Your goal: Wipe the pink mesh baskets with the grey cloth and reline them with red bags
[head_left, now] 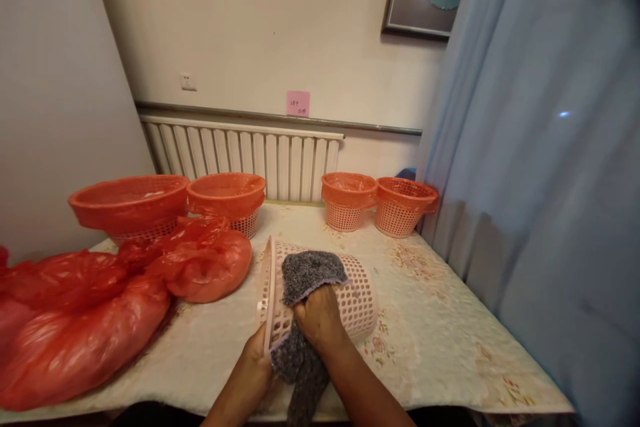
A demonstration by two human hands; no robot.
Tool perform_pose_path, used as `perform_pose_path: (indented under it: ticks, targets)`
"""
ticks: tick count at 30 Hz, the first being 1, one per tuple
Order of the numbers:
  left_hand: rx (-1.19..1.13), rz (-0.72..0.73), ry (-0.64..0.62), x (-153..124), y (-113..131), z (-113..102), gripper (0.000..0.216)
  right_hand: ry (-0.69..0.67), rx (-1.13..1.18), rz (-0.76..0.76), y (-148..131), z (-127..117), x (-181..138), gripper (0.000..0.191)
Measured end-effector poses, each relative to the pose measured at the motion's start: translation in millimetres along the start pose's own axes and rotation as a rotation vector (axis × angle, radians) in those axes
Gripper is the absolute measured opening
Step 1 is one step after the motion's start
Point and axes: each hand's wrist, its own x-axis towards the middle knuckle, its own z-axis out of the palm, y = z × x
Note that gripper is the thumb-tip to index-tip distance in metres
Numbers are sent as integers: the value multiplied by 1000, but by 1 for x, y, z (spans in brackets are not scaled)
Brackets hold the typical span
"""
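A pale pink perforated plastic basket [363, 303] lies on its side near the front of the table, its rim turned to the left. My left hand [257, 357] grips that rim at its lower edge, with some fingers hidden behind it. Against the basket's upper side, my right hand [320, 317] is closed on a grey cloth [313, 270] with a pale purple edge. One part of the cloth lies over the basket wall; the rest hangs down between my forearms.
Full red plastic bags [100, 327] crowd the table's left side. Behind them stand two baskets with red liners [225, 187], and two more lined baskets [350, 190] stand at the back right. A blue curtain [525, 180] borders the flowered tablecloth [450, 340]. A radiator [240, 150] is behind.
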Motion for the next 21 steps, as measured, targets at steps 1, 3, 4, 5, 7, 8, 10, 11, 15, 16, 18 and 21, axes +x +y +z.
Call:
perform_pose_path:
  ticks: [1, 3, 4, 5, 7, 8, 10, 11, 15, 16, 18, 21]
  targets:
    - [12, -5, -4, 0, 0, -1, 38, 4, -15, 23, 8, -2, 4, 29]
    - [39, -9, -4, 0, -2, -3, 41, 31, -60, 84, 30, -8, 12, 28]
    - [56, -8, -6, 0, -4, -5, 42, 51, -85, 116, 43, -13, 16, 28]
    - [75, -6, -8, -1, -7, -5, 43, 75, -111, 146, 56, -18, 19, 28]
    - [108, -2, -13, -1, -12, -7, 44, 117, -150, 198, 81, -30, 21, 30]
    - [118, 1, -16, -1, -15, -7, 44, 135, -163, 216, 92, -36, 21, 31]
    - [126, 8, -17, 0, -20, -8, 45, 178, -180, 248, 106, -45, 16, 34]
    - [124, 9, -16, 1, -23, -9, 45, 202, -189, 265, 110, -47, 12, 35]
    - [101, 13, -23, 3, -33, -18, 45, 283, -235, 360, 107, -40, -14, 38]
    - [98, 14, -28, 3, -36, -20, 45, 309, -243, 377, 103, -36, -21, 39]
    - [100, 15, -38, 2, -40, -24, 45, 384, -244, 386, 95, -26, -34, 39]
    - [102, 34, -72, 1, -43, -26, 43, 451, -217, 351, 83, -11, -49, 37]
